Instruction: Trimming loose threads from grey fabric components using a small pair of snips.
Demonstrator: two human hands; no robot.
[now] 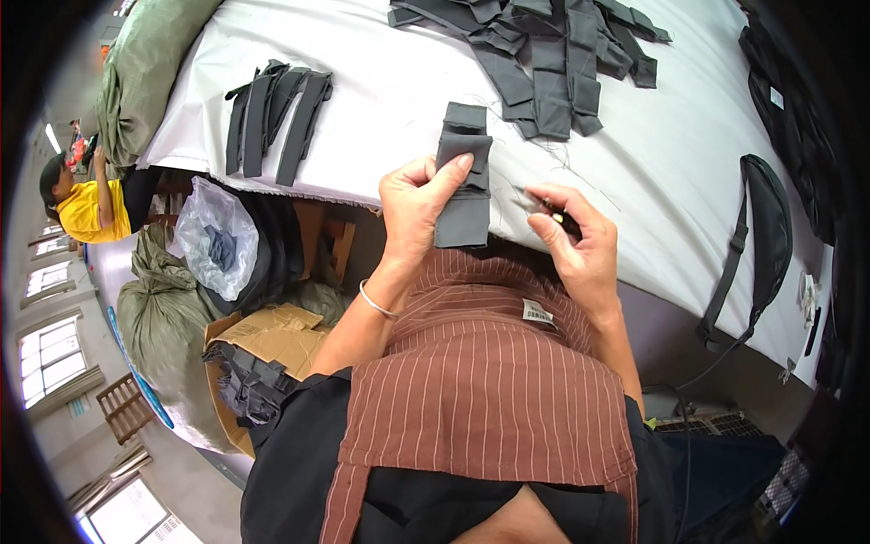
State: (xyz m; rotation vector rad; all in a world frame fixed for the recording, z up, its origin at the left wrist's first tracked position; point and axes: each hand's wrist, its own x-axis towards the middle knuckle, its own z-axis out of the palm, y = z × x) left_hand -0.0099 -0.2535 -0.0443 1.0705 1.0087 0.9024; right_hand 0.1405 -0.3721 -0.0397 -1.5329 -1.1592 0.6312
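Note:
Over the near edge of the white-covered table (pixel 381 100), my left hand (pixel 412 204) pinches a folded dark grey fabric strip (pixel 463 224), thumb on top of its layered middle. To the right of the strip, my right hand (pixel 587 249) is closed around small thread snips (pixel 523 197). Their metal tips point toward the strip without touching it and look slightly blurred; most of the handle is hidden in my palm. Farther up the table lies a heap of similar grey strips (pixel 551 72). Several narrow dark strips (pixel 258 122) lie in a row at the left.
Loose threads (pixel 562 163) are scattered near the heap. A black waist bag (pixel 766 240) lies at the right. Below the table's left side are a clear plastic bag (pixel 195 213), a cardboard box (pixel 294 340) with dark cloth and a green sack (pixel 163 317). A person in yellow (pixel 95 208) is far left.

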